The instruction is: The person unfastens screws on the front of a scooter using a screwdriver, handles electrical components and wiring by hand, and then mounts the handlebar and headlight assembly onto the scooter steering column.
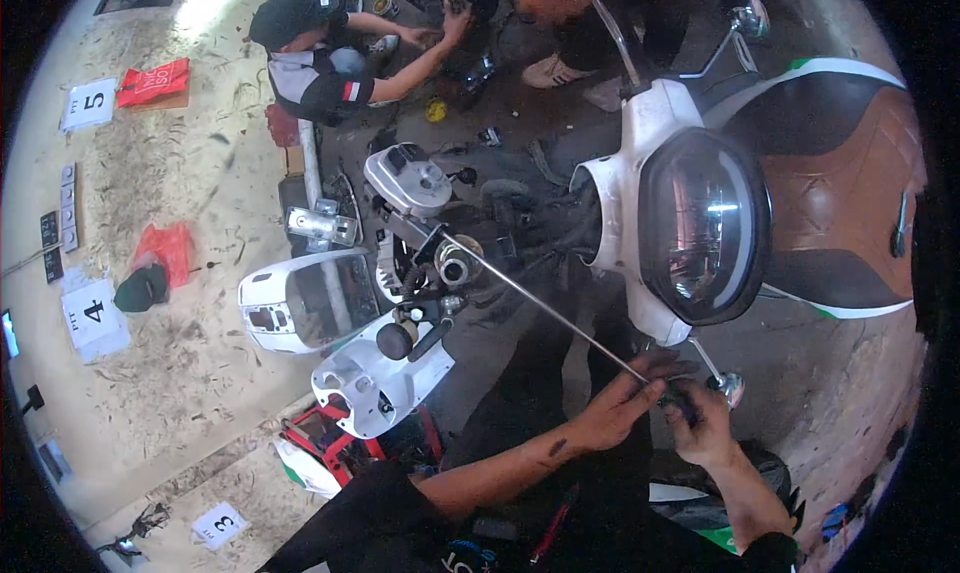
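Observation:
A long, thin metal rod (545, 308) slants from the stripped scooter parts down toward my hands. My left hand (622, 410) is closed around its near end. Right beside it, my right hand (702, 423) has its fingers curled on a small dark piece (680, 401) at the rod's end; the fingers hide most of it, and its kind is unclear. At its far end the rod meets a dark fitting near a round metal cylinder (454, 270). A scooter's front cowl with a large headlight (705, 228) stands just beyond my hands.
The scooter's brown and black seat (840, 168) is at right, with a mirror (733, 390) close by my right hand. White body panels (385, 378) and a red stand (325, 438) lie left. Another person (320, 68) crouches at the far left; a shoe (555, 71) shows behind.

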The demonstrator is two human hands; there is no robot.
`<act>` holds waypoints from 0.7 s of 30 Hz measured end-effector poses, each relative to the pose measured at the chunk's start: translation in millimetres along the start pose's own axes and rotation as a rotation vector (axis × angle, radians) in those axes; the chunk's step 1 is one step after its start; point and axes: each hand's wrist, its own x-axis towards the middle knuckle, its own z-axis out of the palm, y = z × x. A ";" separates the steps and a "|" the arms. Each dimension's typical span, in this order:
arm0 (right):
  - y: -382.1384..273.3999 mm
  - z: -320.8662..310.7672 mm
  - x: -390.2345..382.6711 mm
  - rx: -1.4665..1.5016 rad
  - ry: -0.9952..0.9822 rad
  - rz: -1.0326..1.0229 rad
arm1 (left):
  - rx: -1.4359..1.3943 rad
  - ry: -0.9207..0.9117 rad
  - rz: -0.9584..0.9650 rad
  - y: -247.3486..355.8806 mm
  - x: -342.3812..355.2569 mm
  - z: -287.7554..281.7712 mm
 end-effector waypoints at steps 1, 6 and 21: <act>-8.6 -4.1 7.7 0.155 -0.023 0.106 | 0.003 0.013 -0.028 2.3 -0.8 1.2; -3.6 -17.3 15.6 0.321 -0.124 0.258 | -0.029 0.039 0.005 15.2 1.5 0.7; 2.4 -9.0 -53.9 0.131 0.884 0.361 | 0.652 -0.199 0.015 71.2 15.4 63.0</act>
